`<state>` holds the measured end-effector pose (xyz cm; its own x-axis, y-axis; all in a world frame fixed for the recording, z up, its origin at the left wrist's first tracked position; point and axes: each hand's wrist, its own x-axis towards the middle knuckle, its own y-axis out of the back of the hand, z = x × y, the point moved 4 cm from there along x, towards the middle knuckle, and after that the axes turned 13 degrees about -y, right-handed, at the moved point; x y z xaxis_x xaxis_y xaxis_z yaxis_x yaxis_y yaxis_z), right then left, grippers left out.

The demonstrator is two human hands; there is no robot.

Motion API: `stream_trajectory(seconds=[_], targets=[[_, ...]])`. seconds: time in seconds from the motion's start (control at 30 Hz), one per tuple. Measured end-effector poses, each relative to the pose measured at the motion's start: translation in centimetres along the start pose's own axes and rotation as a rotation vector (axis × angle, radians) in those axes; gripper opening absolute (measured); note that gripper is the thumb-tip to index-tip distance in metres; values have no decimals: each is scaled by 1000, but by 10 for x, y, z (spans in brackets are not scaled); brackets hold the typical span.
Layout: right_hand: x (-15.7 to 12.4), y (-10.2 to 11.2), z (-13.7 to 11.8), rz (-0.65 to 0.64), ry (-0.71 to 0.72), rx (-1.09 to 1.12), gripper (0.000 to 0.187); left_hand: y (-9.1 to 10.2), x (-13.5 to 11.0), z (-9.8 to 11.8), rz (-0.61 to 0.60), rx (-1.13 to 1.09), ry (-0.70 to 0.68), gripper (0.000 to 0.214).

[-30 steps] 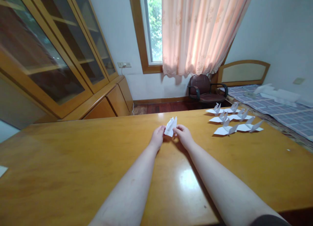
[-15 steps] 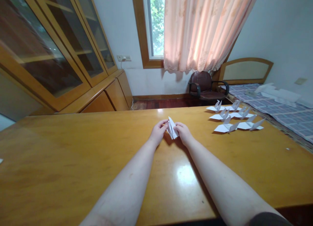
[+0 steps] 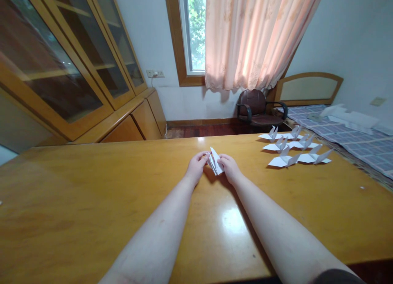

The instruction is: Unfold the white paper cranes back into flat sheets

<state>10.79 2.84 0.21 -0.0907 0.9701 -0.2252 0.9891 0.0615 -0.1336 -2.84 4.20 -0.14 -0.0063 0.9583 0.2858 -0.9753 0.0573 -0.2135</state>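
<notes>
A folded white paper crane [image 3: 216, 163], narrow and pointed at the top, is held between my two hands above the desk. My left hand [image 3: 196, 165] pinches its left side, at a thin folded point. On the other side, my right hand [image 3: 229, 166] grips the lower right part between thumb and fingers. The paper's layers stand slightly apart on the left. Parts of the paper are hidden behind my fingers.
Several finished paper cranes [image 3: 284, 159] stand in rows at the desk's [image 3: 92, 202] far right. A tiny white scrap [image 3: 362, 187] lies near the right edge. Beyond are a brown armchair [image 3: 256, 105], a bed [image 3: 346, 128] and a glass-door cabinet [image 3: 107, 99].
My left hand has moved slightly left, drawing a thin folded point of the paper outward from the body. My right hand has hardly moved.
</notes>
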Motion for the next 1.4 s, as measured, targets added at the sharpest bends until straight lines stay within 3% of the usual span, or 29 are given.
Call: stream_trajectory(seconds=[0.23,0.43,0.6,0.8,1.4], targets=[[0,-1,0,0,-6,26,11,5,2,-6,-2,60,-34,35],[3,1,1,48,-1,23,11,10,3,1,-8,315,-207,24],[2,2,0,60,12,4,12,10,1,11,-6,474,-257,16],[1,-3,2,-18,-1,-42,10,11,2,7,32,429,-212,14],[-1,-4,3,-74,66,-176,9,15,5,-7,79,380,-107,19]])
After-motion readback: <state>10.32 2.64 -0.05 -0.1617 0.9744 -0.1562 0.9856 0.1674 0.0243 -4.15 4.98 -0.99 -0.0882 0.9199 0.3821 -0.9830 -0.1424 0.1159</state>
